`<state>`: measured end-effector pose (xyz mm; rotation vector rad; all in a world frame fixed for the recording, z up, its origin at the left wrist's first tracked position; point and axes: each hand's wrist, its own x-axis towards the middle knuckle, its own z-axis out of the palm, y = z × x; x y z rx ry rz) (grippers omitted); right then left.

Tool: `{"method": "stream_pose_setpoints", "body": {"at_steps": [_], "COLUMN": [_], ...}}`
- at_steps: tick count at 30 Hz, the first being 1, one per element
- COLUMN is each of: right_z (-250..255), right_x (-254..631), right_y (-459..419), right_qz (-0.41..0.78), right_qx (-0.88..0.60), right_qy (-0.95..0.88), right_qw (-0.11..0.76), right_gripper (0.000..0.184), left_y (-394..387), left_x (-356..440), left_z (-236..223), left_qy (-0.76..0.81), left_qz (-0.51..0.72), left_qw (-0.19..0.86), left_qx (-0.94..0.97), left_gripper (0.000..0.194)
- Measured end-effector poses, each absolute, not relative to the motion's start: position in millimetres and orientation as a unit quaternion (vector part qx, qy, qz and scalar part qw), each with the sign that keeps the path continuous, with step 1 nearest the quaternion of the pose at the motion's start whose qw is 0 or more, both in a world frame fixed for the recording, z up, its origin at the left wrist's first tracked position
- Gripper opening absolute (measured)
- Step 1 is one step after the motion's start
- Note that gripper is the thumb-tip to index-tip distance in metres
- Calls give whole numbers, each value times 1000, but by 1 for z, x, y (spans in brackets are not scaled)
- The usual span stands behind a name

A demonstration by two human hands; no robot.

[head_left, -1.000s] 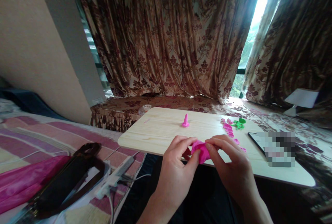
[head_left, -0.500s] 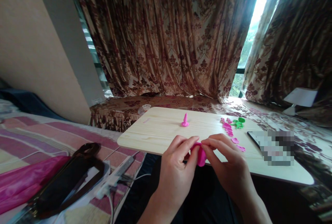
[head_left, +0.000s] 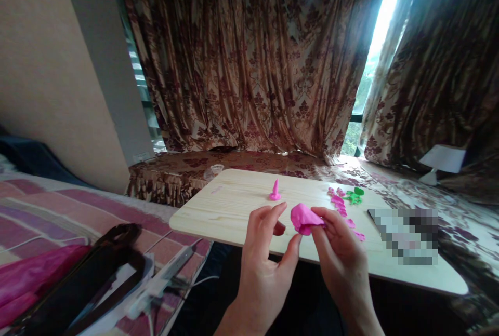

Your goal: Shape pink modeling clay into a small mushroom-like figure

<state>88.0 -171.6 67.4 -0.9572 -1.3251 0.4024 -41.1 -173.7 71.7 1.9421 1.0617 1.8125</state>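
Note:
A pink piece of modelling clay (head_left: 303, 218), rounded and curled like a petal cup, is pinched between the thumb and fingers of my right hand (head_left: 339, 247). Just left of it is my left hand (head_left: 268, 253), its thumb and fingers spread apart, the thumb tip close to the clay's lower edge; I cannot tell whether they touch. Beyond the hands, a pink clay cone on a flat base (head_left: 275, 191) stands upright on the small wooden table (head_left: 218, 211). Flat pink clay pieces (head_left: 338, 202) lie in a row to the right, beside green clay pieces (head_left: 355, 197).
A blurred-out flat device (head_left: 405, 234) lies at the table's right. A clear plastic container (head_left: 213, 171) sits behind its left corner. To the left, a black bag (head_left: 86, 268) and a white power strip (head_left: 163, 273) rest on the striped bed (head_left: 156, 211). A white lamp (head_left: 442, 159) stands at right.
My left hand has let go of the pink clay and opened, drawing slightly left. The clay has turned on its side in my right hand. The view has tilted up slightly.

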Motion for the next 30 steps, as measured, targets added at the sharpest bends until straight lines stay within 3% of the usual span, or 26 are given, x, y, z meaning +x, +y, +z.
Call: {"method": "stream_pose_setpoints", "body": {"at_steps": [5, 9, 15, 20, 26, 30], "right_z": [69, 69, 68, 70, 78, 82], "right_x": [86, 82, 77, 75, 78, 82], "right_y": [-173, -175, -174, -175, -182, -183], "right_qz": [229, 296, 317, 245, 37, 21], "right_qx": [-426, -426, -421, -419, -400, -387], "right_qy": [-522, -505, -502, -529, -642, -686], "right_qw": [703, 690, 686, 696, 653, 615], "right_gripper": [18, 20, 22, 18, 19, 24], "left_y": [-177, -180, -184, -182, -181, -181], "left_x": [-40, -43, -44, -44, -48, -49], "left_z": [76, 81, 83, 81, 82, 83], "left_qy": [346, 339, 337, 339, 355, 354], "left_qz": [628, 609, 614, 623, 608, 623], "left_qw": [254, 231, 196, 130, 150, 113], "left_qx": [649, 679, 686, 693, 694, 688], "left_gripper": [49, 39, 44, 45, 32, 30]}}
